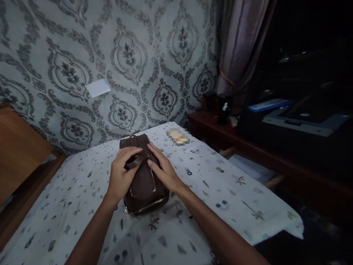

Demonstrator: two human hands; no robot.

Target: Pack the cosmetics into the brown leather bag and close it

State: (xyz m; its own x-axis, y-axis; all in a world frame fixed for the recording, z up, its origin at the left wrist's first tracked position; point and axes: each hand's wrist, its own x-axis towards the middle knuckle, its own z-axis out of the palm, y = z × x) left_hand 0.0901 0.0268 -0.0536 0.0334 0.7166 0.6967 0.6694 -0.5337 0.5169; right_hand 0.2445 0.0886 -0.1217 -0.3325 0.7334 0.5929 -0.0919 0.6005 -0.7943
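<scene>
A brown leather-like bag (144, 185) lies on the patterned white cloth, with gold-coloured zips along its near edge and around its front pocket. At its far end is a round metal snap. My left hand (120, 173) has its thumb and fingers closed on a brown flap or strap on the bag's upper face. Across from it, my right hand (167, 174) grips the bag's right side, its thumb on the front face near the zip. What lies under the flap is hidden from me.
The cloth-covered table (215, 180) also bears a small pixelated pale item (178, 137). A wooden board (16, 154) stands at left. At right are a dark red shelf (211, 124) and an open drawer (250, 168). A white card (97, 88) is on the wall.
</scene>
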